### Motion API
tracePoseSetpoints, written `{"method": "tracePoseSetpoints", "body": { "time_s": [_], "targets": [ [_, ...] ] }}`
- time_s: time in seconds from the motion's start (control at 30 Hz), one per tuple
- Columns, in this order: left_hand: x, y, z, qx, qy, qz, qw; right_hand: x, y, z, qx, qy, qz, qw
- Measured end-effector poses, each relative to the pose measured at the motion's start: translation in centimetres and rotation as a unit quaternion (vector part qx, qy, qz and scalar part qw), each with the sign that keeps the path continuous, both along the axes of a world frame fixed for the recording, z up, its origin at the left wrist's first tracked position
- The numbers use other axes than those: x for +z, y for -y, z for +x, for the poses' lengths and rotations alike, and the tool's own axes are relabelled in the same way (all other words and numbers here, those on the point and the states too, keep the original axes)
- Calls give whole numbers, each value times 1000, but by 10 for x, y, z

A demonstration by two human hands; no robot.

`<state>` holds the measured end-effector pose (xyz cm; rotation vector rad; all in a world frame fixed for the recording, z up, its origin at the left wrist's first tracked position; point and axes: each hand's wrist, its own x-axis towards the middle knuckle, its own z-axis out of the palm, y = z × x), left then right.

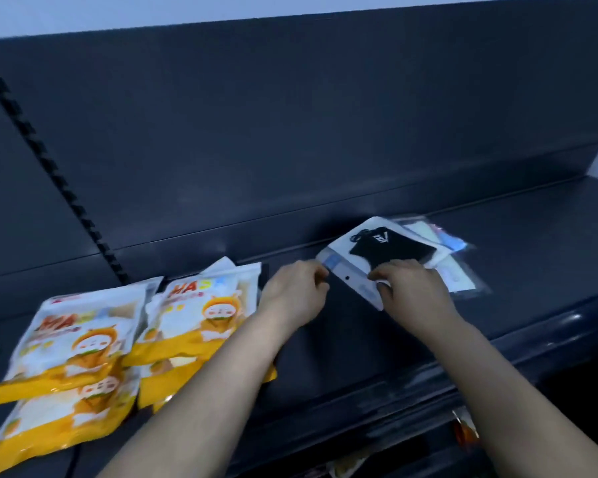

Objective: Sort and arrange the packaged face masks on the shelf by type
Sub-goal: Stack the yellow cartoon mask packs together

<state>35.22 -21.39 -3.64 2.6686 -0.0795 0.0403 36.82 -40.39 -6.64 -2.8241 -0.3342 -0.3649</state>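
Observation:
A white pack with a black mask (390, 248) lies tilted on the dark shelf (532, 236), on top of other clear packs with white and blue masks (453, 270). My left hand (296, 293) pinches the pack's near-left corner. My right hand (409, 291) grips its near edge. To the left lie several yellow-and-white cartoon mask packs (80, 343), in two overlapping piles; the right pile (201, 319) is partly under my left forearm.
The shelf's dark back panel (290, 132) rises behind the packs, with a notched upright (49, 163) at the left. A lower shelf at the bottom right holds an orange pack (465, 431). Bare shelf surface lies between the piles.

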Motion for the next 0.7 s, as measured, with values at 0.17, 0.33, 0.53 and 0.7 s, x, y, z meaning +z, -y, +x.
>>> {"method": "tracePoseSetpoints", "body": {
  "time_s": [0.17,0.33,0.53,0.7],
  "targets": [
    [-10,84,45,-36,-24,41,998,-4,76,49,-38,4,17,999],
    [-31,130,74,-78,-87,118,986,-13,113,90,2,-23,27,999],
    [-22,96,61,-70,-136,151,976,-14,130,113,60,-52,32,996],
    [-13,99,55,140,-98,155,973,-17,123,106,115,-121,22,986]
  ]
}}
